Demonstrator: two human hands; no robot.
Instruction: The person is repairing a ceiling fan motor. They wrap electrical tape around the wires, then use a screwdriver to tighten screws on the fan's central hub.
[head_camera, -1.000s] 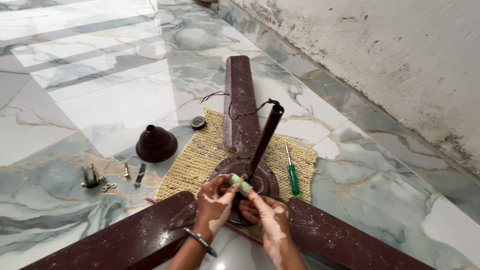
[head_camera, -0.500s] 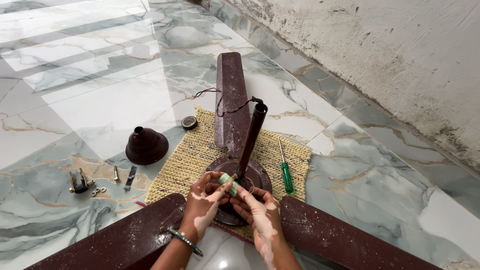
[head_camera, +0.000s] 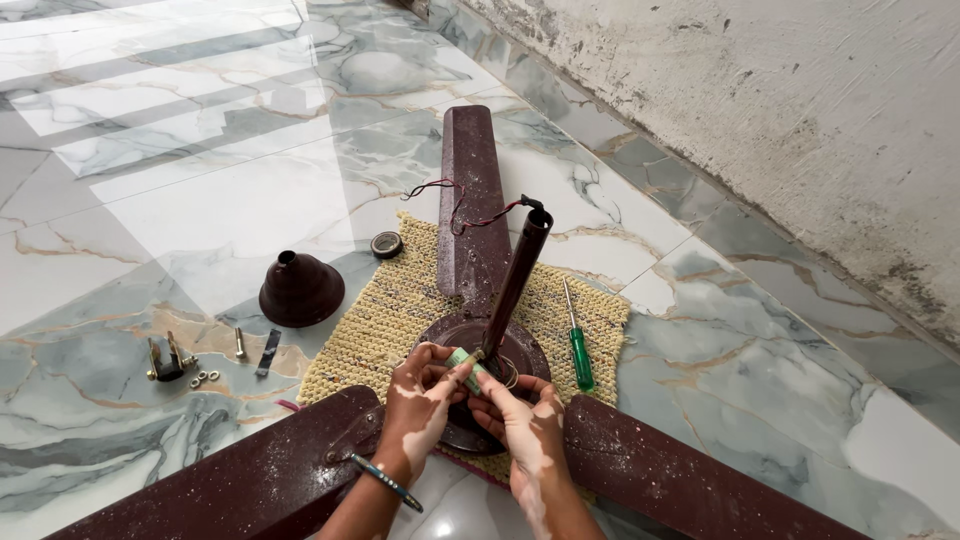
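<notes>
Marble-tiled floor beside stained wall; woven yellow mat (head_camera: 400, 310) under dismantled maroon ceiling fan (head_camera: 470, 345). Since a second ago: view closer, hands hardly moved. Left hand (head_camera: 420, 400) and right hand (head_camera: 525, 425) both pinched on small green cylinder (head_camera: 465, 362) at base of downrod (head_camera: 515, 275), over motor hub at mat's near edge. Green screwdriver (head_camera: 578, 350) toward mat's right edge. Maroon canopy cup (head_camera: 300, 290), bracket and loose washers (head_camera: 185, 365) off mat's left side. No labels legible.

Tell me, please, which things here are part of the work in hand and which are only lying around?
In hand:
left hand and right hand on a small green tool
fan motor hub
downrod

Lying about:
green screwdriver
canopy cup
bracket, bolt and washers
</notes>
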